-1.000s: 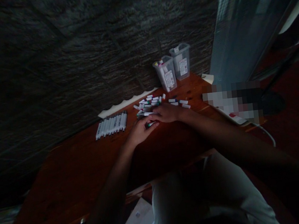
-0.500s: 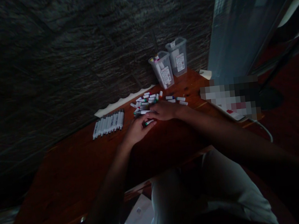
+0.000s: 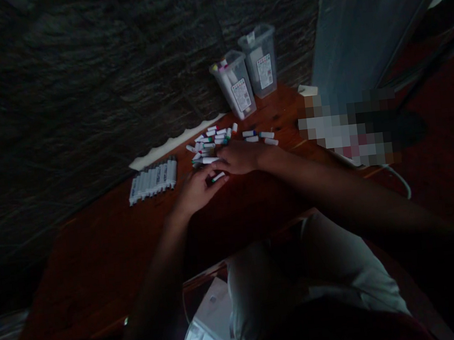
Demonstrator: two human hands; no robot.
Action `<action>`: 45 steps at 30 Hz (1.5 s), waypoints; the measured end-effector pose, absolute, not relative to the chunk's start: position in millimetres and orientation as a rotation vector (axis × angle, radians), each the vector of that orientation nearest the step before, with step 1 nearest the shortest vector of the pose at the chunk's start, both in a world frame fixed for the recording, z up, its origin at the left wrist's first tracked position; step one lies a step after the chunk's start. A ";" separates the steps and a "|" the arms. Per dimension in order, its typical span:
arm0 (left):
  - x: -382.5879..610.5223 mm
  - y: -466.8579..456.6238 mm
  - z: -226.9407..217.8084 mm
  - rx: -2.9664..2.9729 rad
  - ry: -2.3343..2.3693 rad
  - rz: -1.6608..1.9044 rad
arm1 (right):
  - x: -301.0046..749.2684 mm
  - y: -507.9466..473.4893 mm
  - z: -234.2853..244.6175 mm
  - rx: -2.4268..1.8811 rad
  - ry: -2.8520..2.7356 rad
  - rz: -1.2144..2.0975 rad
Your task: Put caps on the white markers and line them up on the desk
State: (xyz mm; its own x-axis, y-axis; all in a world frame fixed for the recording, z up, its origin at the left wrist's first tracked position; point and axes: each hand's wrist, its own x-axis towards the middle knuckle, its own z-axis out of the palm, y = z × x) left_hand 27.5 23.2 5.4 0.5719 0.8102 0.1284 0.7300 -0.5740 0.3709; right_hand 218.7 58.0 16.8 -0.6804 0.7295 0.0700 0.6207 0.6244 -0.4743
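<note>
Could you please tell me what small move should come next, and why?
Perhaps ease the right hand slightly away from the left hand: the hands appear to meet, and their fingers hide one end of a white piece.

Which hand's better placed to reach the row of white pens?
Likely the left hand: it is nearer the row of white pens, while the right hand sits farther off, beside the scattered white pieces.

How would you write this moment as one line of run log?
left hand: at green-ended piece, grip unclear; right hand: beside loose white pieces; row of markers: left of hands; clear tubs: by wall
</note>
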 end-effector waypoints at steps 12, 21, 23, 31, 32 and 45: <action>29.4 23.9 3.6 2.528 1.372 0.387 | 219.7 67.5 10.1 -0.985 -2.609 0.687; 26.2 26.2 -1.8 2.473 1.263 0.499 | 220.7 70.4 5.3 -0.992 -2.552 0.694; 25.7 26.9 -3.0 2.475 1.254 0.526 | 221.1 71.6 4.4 -1.040 -2.542 0.711; 23.0 29.9 -7.3 2.464 1.214 0.553 | 221.4 80.5 -7.9 -1.064 -2.530 0.678; 23.0 30.1 -7.2 2.466 1.213 0.551 | 221.6 80.9 -8.3 -1.056 -2.534 0.679; 24.1 28.2 -4.0 2.494 1.230 0.534 | 221.4 80.5 -8.4 -1.064 -2.516 0.671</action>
